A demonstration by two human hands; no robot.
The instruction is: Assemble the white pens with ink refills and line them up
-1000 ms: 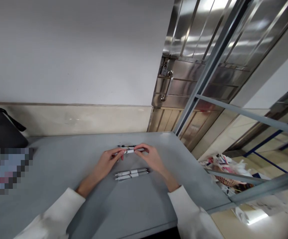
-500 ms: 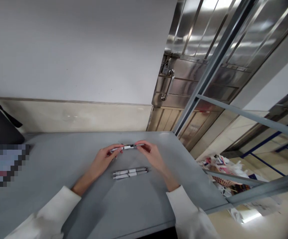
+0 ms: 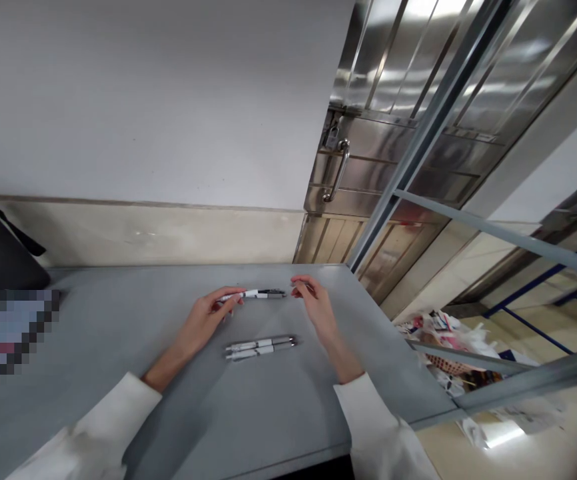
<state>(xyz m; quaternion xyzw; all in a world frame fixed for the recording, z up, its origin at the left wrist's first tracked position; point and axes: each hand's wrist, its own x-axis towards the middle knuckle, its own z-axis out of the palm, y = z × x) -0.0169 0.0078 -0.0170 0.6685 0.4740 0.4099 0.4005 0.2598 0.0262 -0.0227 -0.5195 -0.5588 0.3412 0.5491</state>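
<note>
My left hand (image 3: 214, 310) pinches white pens (image 3: 251, 294) between thumb and fingers near their left end, low over the grey table (image 3: 178, 413). They seem to be two lying side by side, with dark and grey ends pointing right. Just past those ends is my right hand (image 3: 313, 298), apart from them, its fingers bent and slightly parted. Nothing shows clearly between its fingertips. Nearer to me, two more white pens (image 3: 261, 347) with grey and black ends lie together on the table.
A black bag (image 3: 1, 243) and a blurred-out flat item (image 3: 11, 337) are at the left. The wall (image 3: 143, 233) borders the far edge. A grey metal post (image 3: 418, 147) rises at the right corner. Beyond it are a metal door (image 3: 368, 160) and a heaped basket (image 3: 448, 360).
My right hand has let go of the pen ends and moved a little to the right. My left hand keeps its hold. The two pens on the table have not moved.
</note>
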